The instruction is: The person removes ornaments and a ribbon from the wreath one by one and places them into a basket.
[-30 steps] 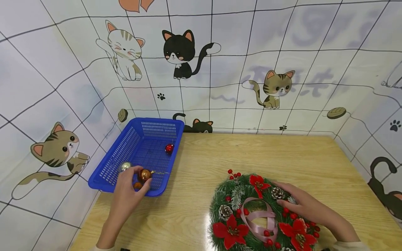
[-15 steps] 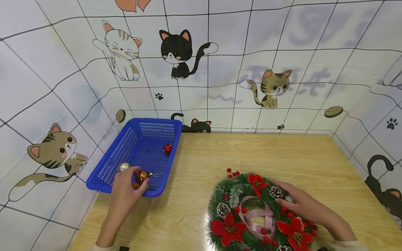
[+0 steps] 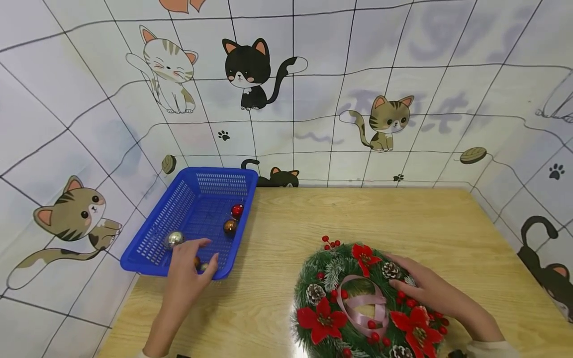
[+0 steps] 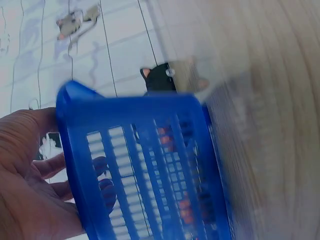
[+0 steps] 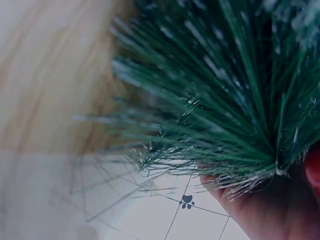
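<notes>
In the head view, my left hand (image 3: 188, 271) reaches over the near edge of a blue plastic basket (image 3: 214, 170), thumb and fingers spread apart with nothing between them. Inside lie a red bauble (image 3: 237, 210), a copper bauble (image 3: 230, 227) and a silvery bauble (image 3: 175, 239); more ornaments are partly hidden behind the hand. Over the table, my right hand (image 3: 431, 286) holds the upper right side of a green Christmas wreath (image 3: 333, 266), thumb on top. Red poinsettias, pinecones, berries and a pink ribbon (image 3: 367, 301) decorate it. Bristles cover part of that hand in the right wrist view.
The wooden table (image 3: 371, 214) runs back to a wall covering (image 3: 322, 114) printed with cartoon cats and grid lines. The basket stands at the table's left side, close to the left wall covering.
The copper bauble has left my left hand and now lies beside the red one in the basket. My left fingers have spread. The right hand stays on the wreath.
</notes>
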A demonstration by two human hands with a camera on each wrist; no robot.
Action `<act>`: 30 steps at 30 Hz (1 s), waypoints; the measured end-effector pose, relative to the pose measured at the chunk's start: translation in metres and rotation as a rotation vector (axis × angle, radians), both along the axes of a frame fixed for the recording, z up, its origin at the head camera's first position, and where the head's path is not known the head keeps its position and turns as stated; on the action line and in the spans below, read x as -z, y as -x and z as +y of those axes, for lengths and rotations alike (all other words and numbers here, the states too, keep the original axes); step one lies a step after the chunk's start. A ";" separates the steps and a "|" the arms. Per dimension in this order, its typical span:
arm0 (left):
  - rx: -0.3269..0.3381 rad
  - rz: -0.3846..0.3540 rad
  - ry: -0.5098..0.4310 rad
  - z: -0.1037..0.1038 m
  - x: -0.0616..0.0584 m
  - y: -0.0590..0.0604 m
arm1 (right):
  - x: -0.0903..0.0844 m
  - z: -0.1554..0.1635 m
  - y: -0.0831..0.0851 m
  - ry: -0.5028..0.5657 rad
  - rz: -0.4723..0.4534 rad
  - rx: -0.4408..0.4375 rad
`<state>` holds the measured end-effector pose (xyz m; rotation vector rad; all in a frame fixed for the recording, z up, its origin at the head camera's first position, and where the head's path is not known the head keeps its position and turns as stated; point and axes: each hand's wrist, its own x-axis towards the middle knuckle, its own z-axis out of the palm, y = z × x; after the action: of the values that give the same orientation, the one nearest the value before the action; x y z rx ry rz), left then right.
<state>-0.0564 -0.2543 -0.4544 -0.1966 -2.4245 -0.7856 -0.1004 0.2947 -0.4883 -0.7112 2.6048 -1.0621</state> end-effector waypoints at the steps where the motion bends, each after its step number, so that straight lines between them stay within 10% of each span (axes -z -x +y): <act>1: 0.023 0.017 0.004 0.004 0.000 0.000 | 0.000 0.000 0.000 0.003 -0.001 0.000; 9: 0.235 0.115 0.074 0.040 -0.004 0.001 | -0.003 -0.001 0.000 0.003 0.014 0.001; 18: 0.273 0.171 0.104 0.079 -0.003 -0.001 | -0.004 -0.004 0.000 -0.003 0.005 0.011; 30: 0.496 0.011 0.086 0.129 0.002 -0.006 | -0.004 -0.004 -0.002 -0.016 0.006 0.025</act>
<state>-0.0505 -0.1254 -0.4567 -0.8571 -2.4275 -0.8809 -0.0982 0.2910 -0.4840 -0.6816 2.6306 -1.0470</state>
